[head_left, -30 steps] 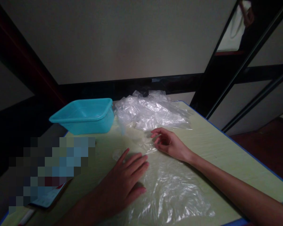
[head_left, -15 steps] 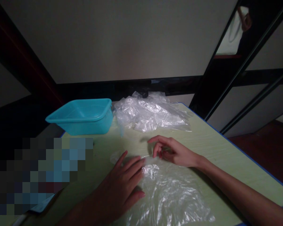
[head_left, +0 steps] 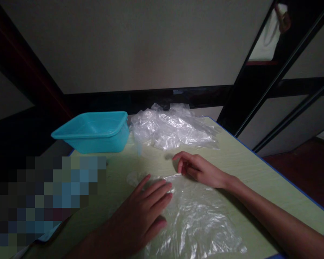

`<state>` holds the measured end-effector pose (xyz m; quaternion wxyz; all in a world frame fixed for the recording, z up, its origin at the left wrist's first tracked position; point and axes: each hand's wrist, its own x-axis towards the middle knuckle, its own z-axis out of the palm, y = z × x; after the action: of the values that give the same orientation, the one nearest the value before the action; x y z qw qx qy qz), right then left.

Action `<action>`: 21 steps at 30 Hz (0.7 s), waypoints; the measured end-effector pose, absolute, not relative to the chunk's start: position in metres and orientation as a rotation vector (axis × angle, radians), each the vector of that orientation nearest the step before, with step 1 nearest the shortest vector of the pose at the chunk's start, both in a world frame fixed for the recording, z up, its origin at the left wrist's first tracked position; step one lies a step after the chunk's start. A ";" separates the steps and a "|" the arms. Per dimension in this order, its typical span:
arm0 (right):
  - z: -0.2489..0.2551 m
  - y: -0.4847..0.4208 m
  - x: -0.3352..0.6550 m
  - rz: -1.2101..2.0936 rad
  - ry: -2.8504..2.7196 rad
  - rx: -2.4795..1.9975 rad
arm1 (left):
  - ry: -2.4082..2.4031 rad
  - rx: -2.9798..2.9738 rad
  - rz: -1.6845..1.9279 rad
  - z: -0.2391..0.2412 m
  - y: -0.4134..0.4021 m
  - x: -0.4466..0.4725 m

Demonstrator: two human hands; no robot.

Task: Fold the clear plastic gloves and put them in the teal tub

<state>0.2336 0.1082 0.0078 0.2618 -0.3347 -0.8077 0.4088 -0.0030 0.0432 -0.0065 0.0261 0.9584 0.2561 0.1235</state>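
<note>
A clear plastic bag (head_left: 197,219) lies spread flat on the pale green table (head_left: 259,172) in front of me. My left hand (head_left: 140,216) rests palm down on the bag's left part, fingers stretched out and together. At the bag's far edge my right hand (head_left: 198,169) has its fingers curled, pinching the plastic rim.
A heap of crumpled clear plastic bags (head_left: 172,127) sits at the table's far side. To its left stands a turquoise plastic basin (head_left: 93,131). A blurred patch covers things at the left. The table's blue right edge (head_left: 286,180) runs diagonally, with dark floor beyond.
My right hand drew the bag's far edge toward me, then pushed it slightly back out. The left hand stayed flat on the bag.
</note>
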 end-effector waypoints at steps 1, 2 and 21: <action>0.010 0.110 0.236 1.088 -2.170 -0.945 | 0.804 2.959 0.374 -0.006 0.043 -0.003; 0.011 0.111 0.239 1.072 -2.143 -0.985 | 0.818 2.956 0.376 -0.007 0.043 -0.002; 0.025 0.113 0.251 0.732 -2.092 -1.255 | 0.918 2.829 0.775 -0.015 0.047 0.000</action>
<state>0.2510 0.1129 0.0253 0.2928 -0.4712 -0.7853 0.2749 0.0001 0.0473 -0.0154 0.0340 0.9199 0.2985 0.2520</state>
